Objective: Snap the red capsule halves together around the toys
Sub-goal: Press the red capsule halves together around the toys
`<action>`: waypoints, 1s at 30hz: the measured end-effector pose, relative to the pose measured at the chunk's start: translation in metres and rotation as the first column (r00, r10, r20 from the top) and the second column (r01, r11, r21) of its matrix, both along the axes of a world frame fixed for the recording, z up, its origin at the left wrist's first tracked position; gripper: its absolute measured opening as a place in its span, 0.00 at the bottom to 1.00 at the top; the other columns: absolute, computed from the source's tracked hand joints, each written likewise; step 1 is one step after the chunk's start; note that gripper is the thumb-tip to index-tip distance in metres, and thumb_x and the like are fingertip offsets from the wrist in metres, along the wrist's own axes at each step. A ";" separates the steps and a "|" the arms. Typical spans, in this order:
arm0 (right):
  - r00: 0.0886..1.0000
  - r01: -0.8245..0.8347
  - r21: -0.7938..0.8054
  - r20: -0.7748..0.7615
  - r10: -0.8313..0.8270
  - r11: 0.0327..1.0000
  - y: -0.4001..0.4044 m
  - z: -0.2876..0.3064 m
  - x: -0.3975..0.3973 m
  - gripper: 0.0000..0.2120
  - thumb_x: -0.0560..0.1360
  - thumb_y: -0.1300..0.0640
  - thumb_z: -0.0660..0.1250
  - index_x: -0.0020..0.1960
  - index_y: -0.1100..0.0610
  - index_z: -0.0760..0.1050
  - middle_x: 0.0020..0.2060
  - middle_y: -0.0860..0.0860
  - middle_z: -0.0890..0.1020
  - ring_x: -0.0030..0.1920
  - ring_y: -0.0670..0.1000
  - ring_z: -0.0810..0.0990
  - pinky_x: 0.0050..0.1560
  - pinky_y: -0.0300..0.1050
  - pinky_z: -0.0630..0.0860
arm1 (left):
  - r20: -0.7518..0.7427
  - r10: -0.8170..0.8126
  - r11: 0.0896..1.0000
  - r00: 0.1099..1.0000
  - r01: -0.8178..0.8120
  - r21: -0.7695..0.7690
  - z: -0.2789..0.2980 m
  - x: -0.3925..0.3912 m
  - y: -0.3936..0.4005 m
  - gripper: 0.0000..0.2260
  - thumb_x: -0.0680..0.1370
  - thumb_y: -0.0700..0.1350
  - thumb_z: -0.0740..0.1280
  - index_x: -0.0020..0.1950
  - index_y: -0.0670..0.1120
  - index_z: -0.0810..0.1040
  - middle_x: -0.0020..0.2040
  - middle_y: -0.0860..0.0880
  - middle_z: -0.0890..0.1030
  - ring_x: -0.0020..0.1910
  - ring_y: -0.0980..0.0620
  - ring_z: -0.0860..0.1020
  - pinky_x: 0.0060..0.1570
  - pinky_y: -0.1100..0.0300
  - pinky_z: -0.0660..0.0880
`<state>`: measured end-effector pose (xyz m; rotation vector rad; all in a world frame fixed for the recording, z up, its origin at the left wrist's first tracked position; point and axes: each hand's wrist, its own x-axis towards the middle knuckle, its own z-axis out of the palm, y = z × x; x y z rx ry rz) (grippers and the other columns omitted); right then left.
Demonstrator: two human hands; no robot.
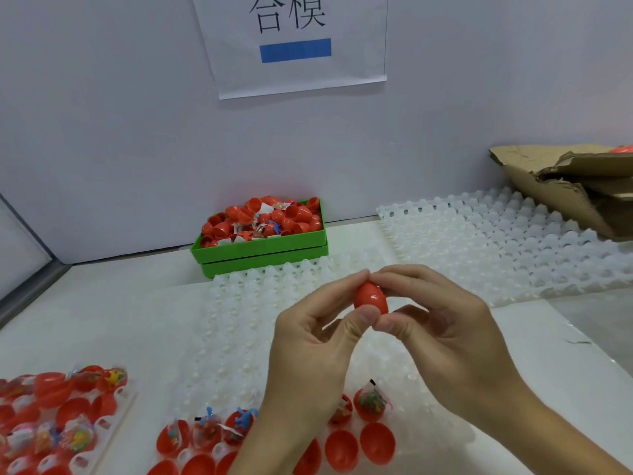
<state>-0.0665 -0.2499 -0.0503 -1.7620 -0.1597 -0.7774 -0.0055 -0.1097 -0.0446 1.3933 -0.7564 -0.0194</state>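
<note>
**Both hands pinch one red capsule above the tray**

Both hands pinch a closed red capsule [371, 299] between thumbs and fingertips: the left hand [308, 351] grips its lower left, the right hand [442, 323] its top and lower right. The capsule is held in the air over a white tray [239, 323], near the table's middle.

Bare tray cells lie in front of the hands as far as a green bin [260, 250] heaped with red halves and bagged toys, too many to count. A second white tray [496, 241] sits at right, running under torn cardboard [565, 186] at the edge.

Along the near edge stand open halves; at least four hold bagged toys [371, 402], three are clearly empty [376, 443]. More fill the left corner [51, 416].

A wall sign [291, 46] reads "合模" above a blue bar.
</note>
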 end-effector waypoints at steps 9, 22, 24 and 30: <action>0.951 -0.184 0.383 -0.164 0.263 0.905 0.004 0.009 -0.003 0.13 0.67 0.53 0.71 0.50 0.50 0.86 0.46 0.53 0.87 0.47 0.53 0.86 0.46 0.40 0.81 | -0.033 0.081 0.997 0.996 -0.081 -0.016 -0.003 -0.011 -0.010 0.11 0.75 0.49 0.66 0.55 0.56 0.84 0.58 0.62 0.82 0.61 0.63 0.78 0.58 0.69 0.74; 0.970 -0.140 0.343 -0.143 0.199 0.929 0.014 0.004 -0.003 0.15 0.77 0.73 0.62 0.47 0.59 0.85 0.39 0.58 0.87 0.41 0.56 0.87 0.43 0.42 0.83 | 0.000 0.265 0.964 0.964 -0.265 0.012 -0.006 -0.019 -0.018 0.19 0.77 0.28 0.65 0.47 0.52 0.86 0.48 0.59 0.86 0.50 0.63 0.83 0.45 0.72 0.78; 0.970 -0.143 0.345 -0.137 0.200 0.928 0.012 0.004 -0.003 0.15 0.77 0.73 0.63 0.48 0.59 0.85 0.39 0.59 0.87 0.41 0.57 0.87 0.43 0.43 0.83 | 0.009 0.242 0.970 0.970 -0.242 -0.004 -0.005 -0.019 -0.017 0.19 0.76 0.27 0.66 0.47 0.52 0.86 0.49 0.58 0.86 0.50 0.63 0.83 0.45 0.72 0.78; 0.963 -0.198 0.362 -0.101 0.250 0.911 0.007 0.006 0.000 0.12 0.72 0.61 0.66 0.53 0.55 0.83 0.44 0.57 0.87 0.45 0.57 0.86 0.47 0.44 0.82 | 0.007 0.095 0.995 0.995 -0.095 -0.028 0.001 -0.013 -0.009 0.11 0.74 0.41 0.69 0.54 0.51 0.84 0.54 0.59 0.84 0.57 0.61 0.81 0.51 0.70 0.77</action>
